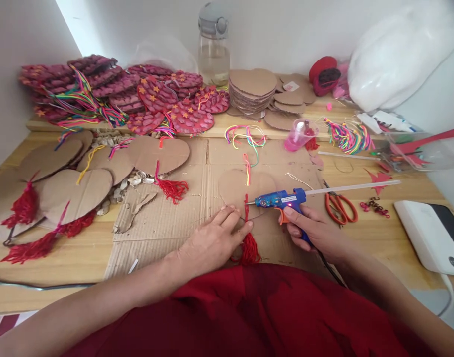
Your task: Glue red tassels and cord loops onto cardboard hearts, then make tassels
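My right hand point(311, 229) grips a blue hot glue gun point(282, 200) with an orange trigger and a long glue stick sticking out to the right. Its nozzle points left at the cord of a red tassel point(249, 248). The tassel lies at the bottom tip of a cardboard heart point(234, 186) on a corrugated sheet. A coloured loop sits at the heart's top notch. My left hand point(215, 240) lies flat on the heart's lower edge, fingers stretched out and pressing beside the tassel cord.
Cardboard hearts with red tassels point(74, 191) lie at left. Finished red-patterned hearts point(152, 96) and a stack of blank hearts point(252, 89) line the back shelf by a water bottle point(214, 47). Orange scissors point(338, 206), coloured cords point(348, 136) and a white device point(431, 235) are at right.
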